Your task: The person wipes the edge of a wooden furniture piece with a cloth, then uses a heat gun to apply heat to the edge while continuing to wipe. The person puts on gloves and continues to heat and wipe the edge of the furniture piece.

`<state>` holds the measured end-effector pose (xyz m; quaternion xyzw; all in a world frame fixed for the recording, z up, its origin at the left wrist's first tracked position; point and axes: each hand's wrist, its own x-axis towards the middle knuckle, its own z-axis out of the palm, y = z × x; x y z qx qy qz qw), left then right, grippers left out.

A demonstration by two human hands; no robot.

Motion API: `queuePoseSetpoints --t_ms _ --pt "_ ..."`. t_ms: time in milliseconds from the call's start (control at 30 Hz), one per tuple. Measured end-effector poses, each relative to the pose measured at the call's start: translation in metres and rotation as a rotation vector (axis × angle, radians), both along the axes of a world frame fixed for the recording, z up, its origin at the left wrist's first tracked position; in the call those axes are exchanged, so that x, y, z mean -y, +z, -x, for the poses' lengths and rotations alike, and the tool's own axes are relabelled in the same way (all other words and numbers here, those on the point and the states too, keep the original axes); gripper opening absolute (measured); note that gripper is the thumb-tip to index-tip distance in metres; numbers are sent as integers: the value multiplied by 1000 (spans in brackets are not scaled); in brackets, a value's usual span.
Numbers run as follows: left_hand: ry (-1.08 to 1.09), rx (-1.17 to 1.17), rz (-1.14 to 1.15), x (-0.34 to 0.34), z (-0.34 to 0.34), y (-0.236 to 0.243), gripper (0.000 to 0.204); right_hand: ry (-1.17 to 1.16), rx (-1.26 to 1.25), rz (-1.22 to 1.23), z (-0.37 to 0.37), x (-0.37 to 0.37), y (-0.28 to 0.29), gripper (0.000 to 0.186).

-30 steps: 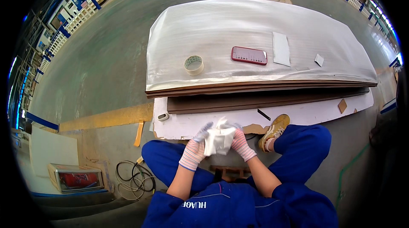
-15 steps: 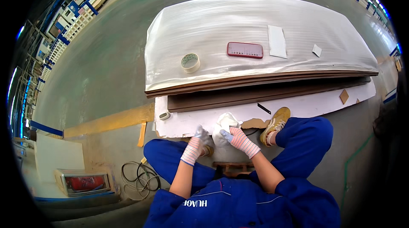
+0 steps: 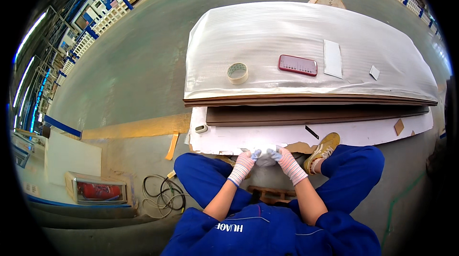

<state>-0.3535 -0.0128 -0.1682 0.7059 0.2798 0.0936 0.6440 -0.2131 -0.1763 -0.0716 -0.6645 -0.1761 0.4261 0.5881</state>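
Observation:
Over the floor between my knees, a crumpled white cloth [image 3: 265, 153] is held between both hands. My left hand [image 3: 243, 163], in a striped glove with grey-blue fingertips, is closed on its left side. On the opposite side my right hand [image 3: 289, 162], gloved the same way, pinches the cloth. Its lower part looks greyish and hangs below the fingers. Just beyond the hands lies the torn edge of a white sheet [image 3: 258, 137]. Dark brown boards [image 3: 311, 116] lie on that sheet, below a stack covered in white foam wrap [image 3: 267, 31].
On the wrap sit a tape roll [image 3: 237, 79], a phone [image 3: 298, 65], a white strip [image 3: 333, 59] and a small white square [image 3: 374, 72]. A black blade [image 3: 311, 132] and a small whitish device [image 3: 201, 128] rest on the sheet. Coiled cable [image 3: 165, 196] lies at left, near a boxed fire extinguisher [image 3: 99, 191].
My left hand has moved right onto the cloth, which my right hand held up before. The cloth is now lower and more bunched. The whole view has shifted, with the stack further right.

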Motion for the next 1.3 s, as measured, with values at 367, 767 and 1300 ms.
queuePoseSetpoints --t_ms 367,767,1300 --pt "-87 -347 -801 -16 3 92 20 -184 734 97 -11 3 20 71" --pt "-176 -392 -759 -28 -7 177 41 339 637 25 -6 2 30 37" --pt "-245 366 849 5 14 182 49 -151 89 -294 -18 -12 37 28"
